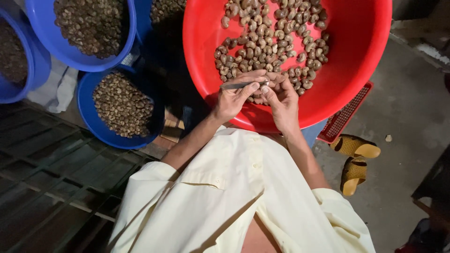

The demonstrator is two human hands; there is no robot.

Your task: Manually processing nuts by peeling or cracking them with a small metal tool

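Note:
My left hand grips a thin grey metal blade that lies level, its tip toward the left. My right hand pinches a small nut against the blade's near end; the fingers hide most of the nut. Both hands hover over the near rim of a big red basin. Inside it lies a heap of pale brown cashew nuts. My arms reach out of a cream short-sleeved shirt.
Blue basins filled with darker nuts stand at the left and back, one blue basin by my left elbow. A red slatted crate pokes out under the red basin. Yellow sandals lie on the concrete floor at right. A dark metal grate covers the left.

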